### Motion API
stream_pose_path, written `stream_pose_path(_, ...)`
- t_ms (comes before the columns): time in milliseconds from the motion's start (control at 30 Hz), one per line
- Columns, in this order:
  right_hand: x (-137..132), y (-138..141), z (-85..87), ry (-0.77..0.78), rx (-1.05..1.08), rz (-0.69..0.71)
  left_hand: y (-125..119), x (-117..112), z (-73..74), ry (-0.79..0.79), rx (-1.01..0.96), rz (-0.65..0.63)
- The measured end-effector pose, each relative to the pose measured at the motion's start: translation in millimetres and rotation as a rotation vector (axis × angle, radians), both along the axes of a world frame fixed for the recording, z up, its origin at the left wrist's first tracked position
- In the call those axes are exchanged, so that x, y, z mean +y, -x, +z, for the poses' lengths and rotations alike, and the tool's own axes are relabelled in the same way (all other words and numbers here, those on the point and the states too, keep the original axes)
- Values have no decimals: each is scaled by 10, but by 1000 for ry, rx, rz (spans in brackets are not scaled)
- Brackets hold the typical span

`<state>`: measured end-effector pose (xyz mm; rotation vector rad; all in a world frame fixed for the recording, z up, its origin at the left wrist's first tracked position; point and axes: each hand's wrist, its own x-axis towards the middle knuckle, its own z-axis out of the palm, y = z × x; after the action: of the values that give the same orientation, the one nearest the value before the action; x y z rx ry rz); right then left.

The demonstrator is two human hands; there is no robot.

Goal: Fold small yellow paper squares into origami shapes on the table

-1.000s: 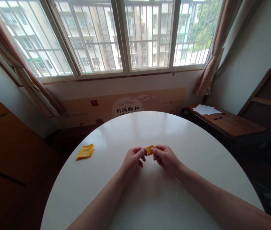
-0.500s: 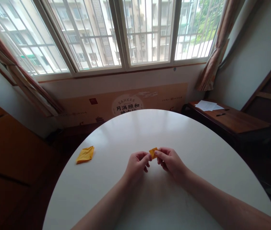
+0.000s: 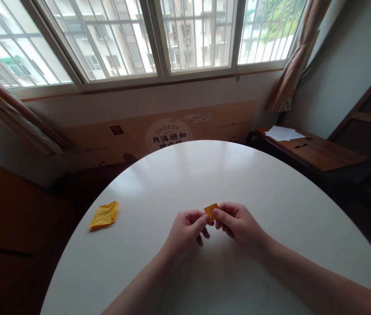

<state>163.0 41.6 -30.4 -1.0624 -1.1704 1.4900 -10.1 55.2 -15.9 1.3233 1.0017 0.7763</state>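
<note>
A small folded piece of orange-yellow paper (image 3: pixel 210 210) is held up between my two hands, above the middle of the white table. My left hand (image 3: pixel 190 226) pinches its lower left corner between thumb and forefinger, with the other fingers curled loosely below. On the right side, my right hand (image 3: pixel 235 219) grips the paper with the thumb across its front. The fingers partly cover the paper's lower edge. A larger folded yellow paper (image 3: pixel 104 215), creased and roughly four-sided, lies flat on the table to the left, apart from both hands.
The round white table (image 3: pixel 159 183) has its curved far edge below a barred window. A wooden side table (image 3: pixel 323 153) with white paper sheets (image 3: pixel 281 133) and a small dark object (image 3: pixel 301 145) stands at the right. A printed cardboard panel (image 3: pixel 231 118) leans under the window.
The view has tilted down and shifted slightly. Both hands keep hold of the small paper, and the left thumb now lies closer to the right thumb at its lower edge.
</note>
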Motion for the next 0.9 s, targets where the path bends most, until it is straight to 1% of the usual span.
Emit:
stream_pose_path(233, -19, -2, 44, -77, -28, -11, -6, -9, -17, -16, 1, 11)
stream_pose_path(367, -35, -1, 41, -101, -45, -20, -19, -18, -17, -25, 20, 28)
stream_pose_path(533, -40, 8, -4, -137, -81, -33, -45, -49, -11, -57, 71, 106)
stream_pose_path(700, -34, 11, -14, -182, -101, 2, -65, -86, -17, -91, 133, 175)
stream_pose_path(800, -31, 7, 16, -144, -97, -14, -63, -91, -21, -105, 138, 151)
stream_pose_path(900, -26, 4, 40, -53, -57, -35, -52, -85, -19, -98, 106, 115)
